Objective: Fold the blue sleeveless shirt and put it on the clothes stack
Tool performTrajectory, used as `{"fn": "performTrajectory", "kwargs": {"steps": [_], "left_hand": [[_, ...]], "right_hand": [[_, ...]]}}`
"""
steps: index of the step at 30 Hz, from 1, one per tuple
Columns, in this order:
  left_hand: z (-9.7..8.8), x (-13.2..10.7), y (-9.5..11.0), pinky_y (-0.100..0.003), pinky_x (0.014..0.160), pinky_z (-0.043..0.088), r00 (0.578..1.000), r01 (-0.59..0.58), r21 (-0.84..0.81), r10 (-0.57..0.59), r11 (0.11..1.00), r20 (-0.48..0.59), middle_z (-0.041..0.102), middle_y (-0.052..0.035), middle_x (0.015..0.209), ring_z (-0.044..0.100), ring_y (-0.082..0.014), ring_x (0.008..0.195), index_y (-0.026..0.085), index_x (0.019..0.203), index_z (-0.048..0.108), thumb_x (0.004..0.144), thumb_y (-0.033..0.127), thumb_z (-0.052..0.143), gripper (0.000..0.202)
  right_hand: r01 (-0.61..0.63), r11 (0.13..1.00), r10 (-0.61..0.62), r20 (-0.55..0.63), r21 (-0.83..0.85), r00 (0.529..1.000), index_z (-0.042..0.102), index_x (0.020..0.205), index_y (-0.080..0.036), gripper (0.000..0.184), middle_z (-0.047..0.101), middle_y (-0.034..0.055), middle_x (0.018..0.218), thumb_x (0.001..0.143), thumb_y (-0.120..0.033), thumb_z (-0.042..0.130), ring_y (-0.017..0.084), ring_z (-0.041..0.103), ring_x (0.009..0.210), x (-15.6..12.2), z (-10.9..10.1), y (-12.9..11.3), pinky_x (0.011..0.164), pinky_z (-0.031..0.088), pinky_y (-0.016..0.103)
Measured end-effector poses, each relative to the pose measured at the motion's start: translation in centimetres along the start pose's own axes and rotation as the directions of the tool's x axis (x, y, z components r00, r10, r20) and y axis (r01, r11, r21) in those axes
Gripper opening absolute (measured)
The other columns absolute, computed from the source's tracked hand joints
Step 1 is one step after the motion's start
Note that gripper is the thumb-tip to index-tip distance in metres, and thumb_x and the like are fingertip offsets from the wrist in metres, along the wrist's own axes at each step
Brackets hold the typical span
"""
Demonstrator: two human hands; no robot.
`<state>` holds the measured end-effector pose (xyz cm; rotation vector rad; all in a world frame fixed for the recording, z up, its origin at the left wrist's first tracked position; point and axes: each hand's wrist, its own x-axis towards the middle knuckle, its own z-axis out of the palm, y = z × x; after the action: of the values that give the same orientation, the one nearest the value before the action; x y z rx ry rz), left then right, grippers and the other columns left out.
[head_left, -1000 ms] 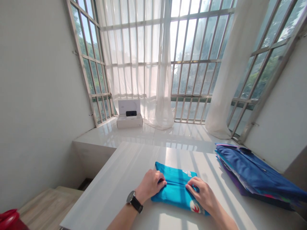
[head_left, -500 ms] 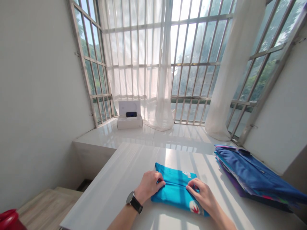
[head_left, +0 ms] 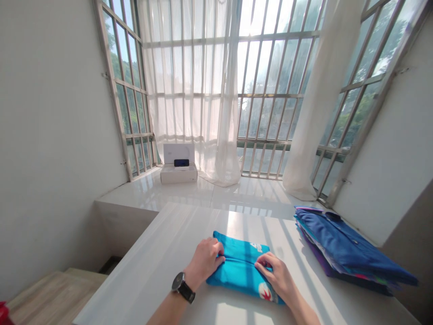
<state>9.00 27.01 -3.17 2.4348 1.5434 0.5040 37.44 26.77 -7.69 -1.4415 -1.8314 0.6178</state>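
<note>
A bright blue folded shirt [head_left: 237, 271] lies on the white table, with a white logo near its far right corner and a round badge with a red figure near its close right corner. A crease runs across its middle. My left hand [head_left: 208, 255], with a black watch [head_left: 183, 286] on the wrist, pinches the shirt at the left end of that crease. At the right end, my right hand [head_left: 272, 271] grips the fabric between thumb and fingers. Both hands partly cover the edges of the shirt.
A stack of folded dark blue and other coloured clothes [head_left: 345, 248] lies on the right of the white table [head_left: 135, 275]. On the window ledge stands an open white box [head_left: 178, 175] with a dark phone [head_left: 181, 162] on it. A red object [head_left: 3, 313] shows at lower left.
The whole view has shifted slightly, so everything appears a little further left. Both hands keep their hold on the shirt, with hardly any movement against it.
</note>
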Motion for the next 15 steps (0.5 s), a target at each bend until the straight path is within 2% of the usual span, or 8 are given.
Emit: {"fn": "performTrajectory", "kwargs": {"steps": [2, 4, 7, 9, 11, 15], "left_hand": [[0.0, 0.2, 1.9, -0.037, 0.096, 0.048, 0.998, -0.041, 0.011, 0.041, 0.999, -0.044, 0.071, -0.0060, 0.114, 0.063, -0.0251, 0.107, 0.025, 0.106, 0.070, 0.100, 0.024, 0.052, 0.020], [1.0, 0.6, 4.1, -0.040, 0.109, 0.044, 0.995, -0.069, -0.014, 0.067, 0.998, -0.078, 0.066, -0.0087, 0.133, 0.058, -0.0267, 0.122, 0.024, 0.122, 0.067, 0.104, 0.027, 0.044, 0.029], [3.8, 1.3, 6.8, -0.052, 0.124, 0.028, 0.998, -0.043, -0.047, 0.041, 0.998, -0.040, 0.043, -0.0168, 0.162, 0.035, -0.0352, 0.150, 0.016, 0.147, 0.054, 0.106, 0.043, 0.040, 0.051], [5.6, 1.5, 7.6, -0.059, 0.127, 0.021, 1.000, 0.002, -0.070, -0.002, 0.998, -0.006, 0.038, -0.0181, 0.165, 0.028, -0.0381, 0.154, 0.014, 0.152, 0.050, 0.106, 0.047, 0.037, 0.058], [6.6, 1.5, 7.7, -0.060, 0.128, 0.019, 1.000, 0.020, -0.087, -0.020, 0.996, -0.005, 0.042, -0.0174, 0.163, 0.030, -0.0383, 0.153, 0.015, 0.153, 0.051, 0.106, 0.047, 0.036, 0.059], [6.4, 0.9, 7.5, -0.060, 0.128, 0.021, 1.000, 0.002, -0.103, -0.002, 0.995, -0.003, 0.043, -0.0176, 0.162, 0.032, -0.0387, 0.153, 0.015, 0.152, 0.053, 0.104, 0.047, 0.036, 0.059]], "right_hand": [[0.007, 1.000, -0.007, -0.005, -0.016, 1.000, 0.072, 0.074, -0.024, 0.049, 0.070, 0.0045, 0.079, 0.086, -0.069, 0.056, 0.023, 0.066, 0.075, 0.0, 0.1, 0.0, 0.075, 0.052, 0.035], [0.022, 0.999, -0.023, -0.013, -0.038, 1.000, 0.072, 0.073, -0.024, 0.051, 0.069, 0.0042, 0.078, 0.087, -0.071, 0.054, 0.022, 0.066, 0.074, 0.1, 0.2, 0.2, 0.074, 0.052, 0.035], [0.047, 0.997, -0.049, -0.027, -0.062, 0.998, 0.072, 0.073, -0.023, 0.057, 0.070, 0.0042, 0.075, 0.087, -0.074, 0.051, 0.022, 0.066, 0.072, 0.1, 0.5, 0.6, 0.073, 0.053, 0.035], [0.065, 0.995, -0.067, -0.033, -0.076, 0.997, 0.072, 0.074, -0.023, 0.059, 0.071, 0.0045, 0.075, 0.089, -0.075, 0.048, 0.022, 0.067, 0.072, 0.0, 0.6, 0.9, 0.072, 0.054, 0.035], [0.088, 0.991, -0.092, -0.041, -0.099, 0.995, 0.071, 0.075, -0.023, 0.059, 0.071, 0.0046, 0.076, 0.092, -0.074, 0.046, 0.022, 0.068, 0.072, -0.2, 0.6, 0.9, 0.072, 0.055, 0.035], [0.124, 0.974, -0.145, -0.104, -0.191, 0.984, 0.071, 0.076, -0.026, 0.053, 0.073, 0.0069, 0.082, 0.097, -0.065, 0.042, 0.026, 0.070, 0.083, -0.7, 0.3, -0.2, 0.080, 0.056, 0.041]]}}
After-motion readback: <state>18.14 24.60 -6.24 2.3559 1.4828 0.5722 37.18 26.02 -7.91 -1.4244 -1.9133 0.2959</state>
